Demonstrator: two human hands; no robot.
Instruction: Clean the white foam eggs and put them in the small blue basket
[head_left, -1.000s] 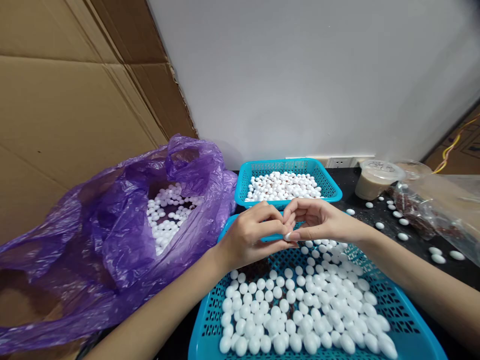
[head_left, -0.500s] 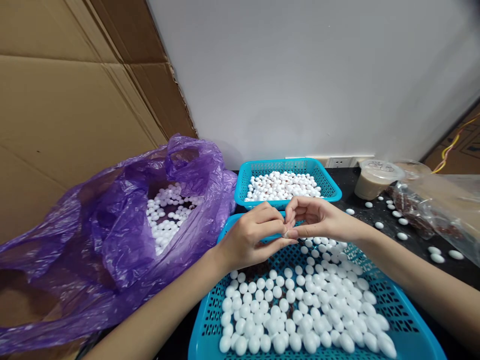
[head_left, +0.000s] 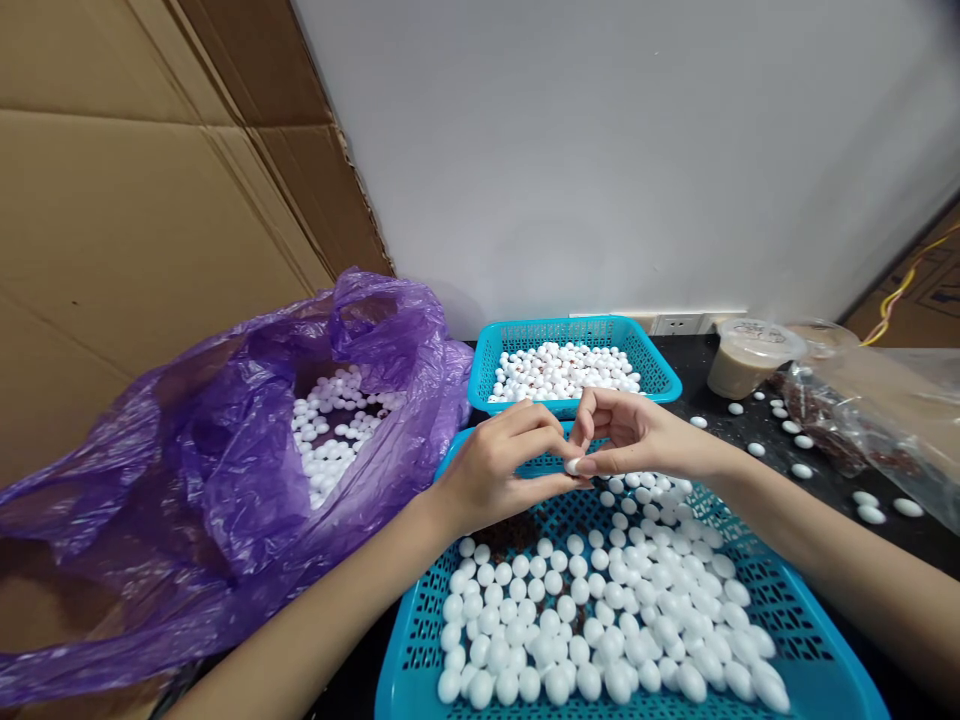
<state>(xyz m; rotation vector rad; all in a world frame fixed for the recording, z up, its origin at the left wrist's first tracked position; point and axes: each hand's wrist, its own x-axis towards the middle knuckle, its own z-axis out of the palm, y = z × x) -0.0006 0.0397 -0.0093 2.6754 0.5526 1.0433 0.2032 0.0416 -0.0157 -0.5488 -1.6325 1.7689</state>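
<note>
My right hand [head_left: 634,435] pinches a small white ball [head_left: 573,466] between thumb and fingertips, above the near blue basket [head_left: 817,625]. From the other side my left hand [head_left: 504,465] meets it, thumb and forefinger closed about the same ball; the fingertips partly cover it. Below them, many loose white balls [head_left: 551,625] fill much of the near basket. Dark reddish-brown bits [head_left: 514,535] show through between the balls, mostly near my left wrist.
Behind stands a second blue basket [head_left: 664,375] of white balls. A purple plastic bag [head_left: 247,450] at left contains more. To the right are a lidded cup [head_left: 739,370], a clear bag of brown material [head_left: 832,420] and stray balls on the dark table. Cardboard [head_left: 135,200] rises at left.
The fingers have shifted slightly at the pinch, and more of the white ball shows between them. Both hands remain in nearly the same place.
</note>
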